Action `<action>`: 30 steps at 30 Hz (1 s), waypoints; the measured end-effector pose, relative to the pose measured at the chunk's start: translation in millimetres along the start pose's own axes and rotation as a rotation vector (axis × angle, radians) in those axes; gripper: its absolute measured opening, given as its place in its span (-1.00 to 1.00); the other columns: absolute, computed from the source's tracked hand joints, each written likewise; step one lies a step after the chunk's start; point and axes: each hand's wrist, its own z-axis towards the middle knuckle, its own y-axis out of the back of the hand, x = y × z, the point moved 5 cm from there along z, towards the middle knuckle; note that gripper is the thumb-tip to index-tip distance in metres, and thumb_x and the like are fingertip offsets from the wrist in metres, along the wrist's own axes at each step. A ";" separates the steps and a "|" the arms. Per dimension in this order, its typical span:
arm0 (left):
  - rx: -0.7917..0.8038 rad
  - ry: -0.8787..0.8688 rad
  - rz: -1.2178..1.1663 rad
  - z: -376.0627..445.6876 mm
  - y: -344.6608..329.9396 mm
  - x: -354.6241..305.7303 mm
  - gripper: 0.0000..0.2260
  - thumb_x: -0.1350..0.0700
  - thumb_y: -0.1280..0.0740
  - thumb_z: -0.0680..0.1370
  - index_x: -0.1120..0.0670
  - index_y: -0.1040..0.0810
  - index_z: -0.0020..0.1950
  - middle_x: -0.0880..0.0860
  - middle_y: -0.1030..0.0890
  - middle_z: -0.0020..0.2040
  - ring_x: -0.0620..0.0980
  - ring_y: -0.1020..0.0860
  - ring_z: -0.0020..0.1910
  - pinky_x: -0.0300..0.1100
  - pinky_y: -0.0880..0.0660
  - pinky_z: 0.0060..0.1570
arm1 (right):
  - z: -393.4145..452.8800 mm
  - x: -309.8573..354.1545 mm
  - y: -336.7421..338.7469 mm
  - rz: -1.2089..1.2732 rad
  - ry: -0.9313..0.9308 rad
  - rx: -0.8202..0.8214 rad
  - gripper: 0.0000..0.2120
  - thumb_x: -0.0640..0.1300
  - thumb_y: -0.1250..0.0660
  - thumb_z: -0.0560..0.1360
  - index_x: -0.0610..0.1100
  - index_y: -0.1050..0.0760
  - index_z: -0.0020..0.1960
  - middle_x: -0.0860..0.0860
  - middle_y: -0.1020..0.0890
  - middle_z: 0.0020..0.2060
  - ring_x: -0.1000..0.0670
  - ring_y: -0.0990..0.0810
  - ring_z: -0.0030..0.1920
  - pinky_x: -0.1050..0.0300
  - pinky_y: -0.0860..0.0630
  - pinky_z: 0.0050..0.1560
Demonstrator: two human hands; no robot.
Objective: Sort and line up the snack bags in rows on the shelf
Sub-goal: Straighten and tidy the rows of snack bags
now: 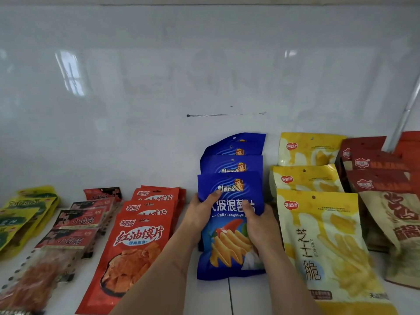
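Three blue bags point(229, 223) in a row; both hands' fingers point(214, 195) grip the front one.

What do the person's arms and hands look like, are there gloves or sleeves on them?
Both are bare: no gloves, rings, watch or bracelets show on the left hand or the right hand. No sleeve reaches either forearm as far as the picture's lower edge shows.

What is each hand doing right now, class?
Left hand: grips the left edge of the front blue plastic snack bag.
Right hand: grips the same bag's right edge.
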 end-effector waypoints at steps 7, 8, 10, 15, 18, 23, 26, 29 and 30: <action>0.031 0.012 -0.006 1.6 -2.5 -6.6 -0.69 -0.08 -0.49 0.50 0.06 -0.56 0.12 0.10 -0.76 -0.09 0.12 -0.73 -0.09 0.06 -0.67 0.01 | -1.8 1.1 0.4 0.027 -0.007 0.002 -0.47 0.23 -0.33 0.53 -0.06 -0.38 0.35 -0.05 -0.64 0.13 -0.02 -0.67 0.02 0.18 -0.57 -0.20; 0.030 0.016 0.001 2.0 -2.7 -6.9 -0.68 -0.09 -0.49 0.49 0.05 -0.56 0.13 0.10 -0.76 -0.08 0.12 -0.73 -0.08 0.07 -0.67 0.01 | -1.5 0.8 0.3 0.028 -0.011 0.001 -0.47 0.23 -0.33 0.53 -0.06 -0.37 0.35 -0.05 -0.64 0.13 -0.02 -0.67 0.02 0.19 -0.56 -0.21; 0.026 0.017 0.004 2.7 -3.3 -8.0 -0.69 -0.11 -0.49 0.49 0.04 -0.56 0.10 0.10 -0.76 -0.07 0.12 -0.73 -0.08 0.06 -0.67 0.01 | -1.0 0.9 0.1 0.029 -0.020 -0.001 -0.48 0.23 -0.33 0.53 -0.06 -0.38 0.34 -0.05 -0.64 0.12 -0.01 -0.67 0.01 0.20 -0.55 -0.23; 0.009 0.000 0.001 -0.1 -5.5 -9.8 -0.69 -0.10 -0.49 0.49 0.03 -0.50 0.08 0.10 -0.74 -0.04 0.08 -0.73 -0.11 -0.02 -0.67 -0.10 | -1.4 2.3 0.0 0.047 -0.030 0.007 -0.51 0.21 -0.33 0.54 -0.05 -0.38 0.32 -0.02 -0.63 0.09 0.02 -0.64 -0.03 0.21 -0.53 -0.25; -0.007 0.010 -0.018 -2.8 -5.1 -12.0 -0.60 -0.10 -0.48 0.50 0.00 -0.43 0.21 0.11 -0.71 0.04 0.09 -0.72 -0.06 -0.05 -0.67 -0.14 | -1.4 2.8 0.6 0.034 -0.023 0.000 -0.52 0.22 -0.33 0.54 -0.05 -0.38 0.31 -0.02 -0.64 0.10 0.01 -0.66 -0.01 0.18 -0.56 -0.20; 0.017 0.116 -0.011 -12.2 -4.6 -10.8 -0.55 -0.17 -0.49 0.47 0.08 -0.57 0.22 0.12 -0.76 -0.04 0.09 -0.74 -0.12 -0.04 -0.67 -0.14 | -3.6 3.7 -0.1 0.031 -0.032 0.012 -0.49 0.23 -0.34 0.53 -0.05 -0.38 0.33 -0.03 -0.64 0.13 -0.02 -0.67 0.03 0.17 -0.57 -0.18; 0.051 0.144 -0.004 -21.8 -3.9 -13.1 -0.58 -0.18 -0.46 0.49 0.13 -0.61 0.15 0.14 -0.76 -0.08 0.08 -0.73 -0.15 -0.02 -0.66 -0.07 | -6.1 3.7 -1.4 0.025 -0.045 0.022 -0.47 0.25 -0.34 0.52 -0.06 -0.37 0.33 -0.03 -0.64 0.12 -0.02 -0.67 0.03 0.10 -0.61 -0.10; 0.071 0.166 -0.032 -32.6 -2.8 -13.6 -0.58 -0.18 -0.43 0.51 0.14 -0.62 0.15 0.17 -0.75 -0.03 0.12 -0.71 -0.07 0.06 -0.64 0.10 | -9.4 2.9 -1.8 0.011 -0.050 0.025 -0.44 0.27 -0.34 0.50 -0.06 -0.36 0.33 -0.03 -0.64 0.13 -0.03 -0.67 0.03 0.06 -0.62 -0.06; 0.067 0.170 -0.034 -36.0 -2.0 -14.1 -0.56 -0.18 -0.43 0.51 0.15 -0.62 0.17 0.18 -0.75 -0.01 0.14 -0.71 -0.04 0.09 -0.62 0.15 | -10.8 3.0 -1.8 0.009 -0.049 0.026 -0.44 0.27 -0.35 0.50 -0.06 -0.36 0.32 -0.03 -0.64 0.13 -0.03 -0.67 0.03 0.06 -0.62 -0.06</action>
